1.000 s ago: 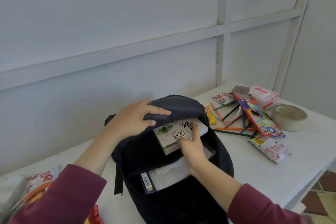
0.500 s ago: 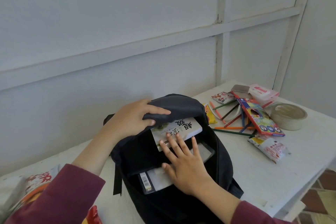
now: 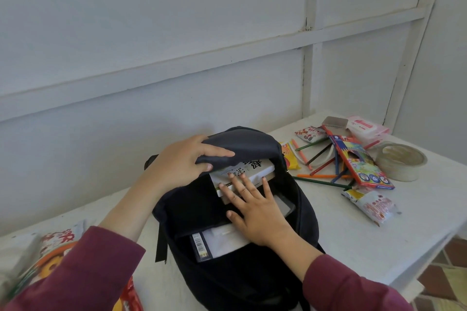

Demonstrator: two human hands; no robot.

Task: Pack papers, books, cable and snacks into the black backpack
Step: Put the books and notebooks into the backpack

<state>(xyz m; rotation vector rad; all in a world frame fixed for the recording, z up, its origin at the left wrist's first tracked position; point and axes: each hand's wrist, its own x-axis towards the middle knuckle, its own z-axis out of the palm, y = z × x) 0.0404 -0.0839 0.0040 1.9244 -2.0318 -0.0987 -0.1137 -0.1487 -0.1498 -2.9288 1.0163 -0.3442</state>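
The black backpack lies open at the lower centre of the frame on the white table, its mouth turned toward the wearer. At centre left, the left hand has its fingers and thumb curled round the lifted top flap and pinches the fabric upward, which I read as holding the mouth wide so things can slide in under it. The right hand, just below and to the right, grasps nothing: its fingers are straight and spread flat on the white book, apparently pushing it deeper beneath the flap. The book is partly inside, its near edge showing. Lower in the opening, a sleeve of papers with a barcode strip sits tucked in a pocket. Not yet packed are a snack packet right of centre, beside a coloured-pencil box and a tape roll, and a bigger snack bag at lower left. I cannot pick out the cable for certain
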